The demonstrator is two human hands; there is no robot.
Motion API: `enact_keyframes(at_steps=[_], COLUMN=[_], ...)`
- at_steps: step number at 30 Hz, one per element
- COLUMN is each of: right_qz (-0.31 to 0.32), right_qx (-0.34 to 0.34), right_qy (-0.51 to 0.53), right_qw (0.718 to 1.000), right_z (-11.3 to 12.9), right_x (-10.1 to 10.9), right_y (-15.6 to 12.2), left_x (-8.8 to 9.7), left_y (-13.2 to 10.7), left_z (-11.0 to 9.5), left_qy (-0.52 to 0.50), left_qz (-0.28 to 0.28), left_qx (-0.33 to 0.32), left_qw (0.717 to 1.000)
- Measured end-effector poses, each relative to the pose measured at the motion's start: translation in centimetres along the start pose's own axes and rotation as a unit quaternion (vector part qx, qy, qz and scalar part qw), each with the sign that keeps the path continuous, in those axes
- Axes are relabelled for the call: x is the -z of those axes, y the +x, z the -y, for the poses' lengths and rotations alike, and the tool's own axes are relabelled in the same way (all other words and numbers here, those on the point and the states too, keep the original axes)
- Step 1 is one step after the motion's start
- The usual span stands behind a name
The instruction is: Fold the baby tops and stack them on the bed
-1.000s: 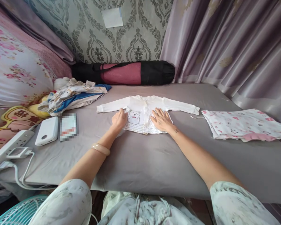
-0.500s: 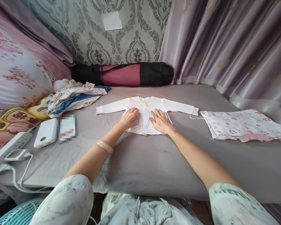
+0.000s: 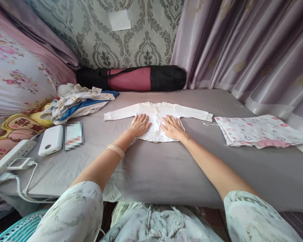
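A small white long-sleeved baby shirt (image 3: 155, 112) lies spread on the grey sheet, its sleeves stretched out to both sides and its collar facing away from me. Printed lines run along its lower part. My left hand (image 3: 140, 125) rests flat on the left side of the shirt's body, fingers extended. On the right side, my right hand (image 3: 173, 127) lies flat too, its fingers spread. Between the two hands the front middle strip of the shirt shows. The side edges under my palms are hidden.
Folded pink-patterned cloth (image 3: 262, 131) lies to the right. Crumpled clothes (image 3: 78, 104), a white power bank (image 3: 50, 140), a blurred packet (image 3: 74, 135) and a power strip (image 3: 12, 163) sit on the left. A black-and-pink rolled bag (image 3: 131, 79) lies along the wall.
My left hand's fingers have straightened and spread flatter on the shirt. The right hand stays in nearly the same place. The view has shifted slightly.
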State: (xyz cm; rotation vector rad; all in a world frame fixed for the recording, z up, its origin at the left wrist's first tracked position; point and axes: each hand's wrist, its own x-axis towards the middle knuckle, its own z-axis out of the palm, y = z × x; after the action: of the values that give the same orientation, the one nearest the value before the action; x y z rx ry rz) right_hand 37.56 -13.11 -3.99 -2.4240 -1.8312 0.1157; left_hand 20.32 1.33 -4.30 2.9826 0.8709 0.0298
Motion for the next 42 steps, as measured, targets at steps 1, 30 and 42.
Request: enact_keyframes(at_steps=[1,30,42], right_qz=[0.003,-0.011,0.175], right_qx=[0.007,0.099,0.196], right_qy=[0.005,0.104,0.230], right_qw=[1.000,0.990,0.937], right_z=[0.1,5.4,5.3], right_x=[0.2,3.2,4.6], right_y=[-0.2,-6.3,-9.3], left_x=[0.1,2.3,1.3], left_y=[-0.2,-1.0,0.5], left_z=[-0.2,-3.5,-5.2], left_qy=[0.003,-0.151,-0.125], left_qz=[-0.001,-0.057,-0.027], left_qx=[-0.003,-0.001,0.028], left_qw=[1.000,0.987,0.991])
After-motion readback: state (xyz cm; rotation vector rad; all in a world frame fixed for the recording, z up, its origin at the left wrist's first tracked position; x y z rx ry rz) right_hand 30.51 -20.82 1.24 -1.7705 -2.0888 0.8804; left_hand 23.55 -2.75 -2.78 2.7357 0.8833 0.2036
